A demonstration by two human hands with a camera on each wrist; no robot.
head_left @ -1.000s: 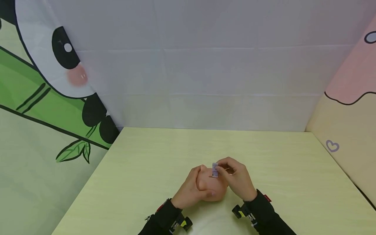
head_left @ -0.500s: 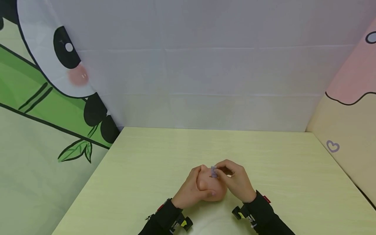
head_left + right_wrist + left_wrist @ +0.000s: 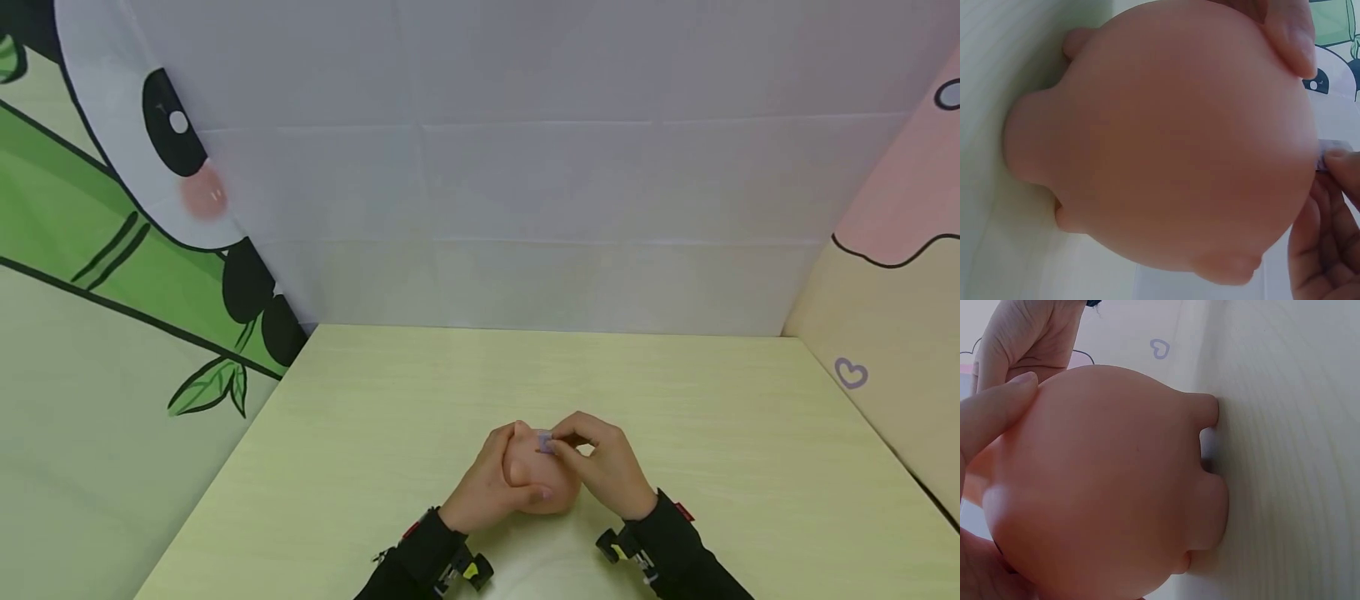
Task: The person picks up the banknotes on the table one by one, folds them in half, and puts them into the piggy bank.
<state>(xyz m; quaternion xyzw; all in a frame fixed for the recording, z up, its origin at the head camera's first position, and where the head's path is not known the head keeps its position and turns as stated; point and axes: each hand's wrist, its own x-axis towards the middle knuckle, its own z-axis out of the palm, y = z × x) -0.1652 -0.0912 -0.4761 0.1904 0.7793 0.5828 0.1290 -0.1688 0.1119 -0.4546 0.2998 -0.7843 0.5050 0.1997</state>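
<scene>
A round pink piggy bank (image 3: 553, 479) stands on its short feet on the table. My left hand (image 3: 491, 487) grips it from the left, thumb across the near side. My right hand (image 3: 611, 467) is at its top and pinches a small folded purple banknote (image 3: 544, 440) between thumb and fingers. The banknote stands at the dark slot in the bank's top, its lower end out of sight there. In the right wrist view, a short piece of the banknote (image 3: 1324, 147) shows between the thumb and the bank's pink surface.
The pale wooden table (image 3: 420, 392) extends around the bank. A plain light cloth (image 3: 525, 183) hangs behind it. Cartoon-printed cloths rise at the left (image 3: 90, 400) and right (image 3: 892, 333) sides.
My right hand has moved down slightly, and less of the banknote shows above the piggy bank. My left hand keeps its grip; the bank stays in place.
</scene>
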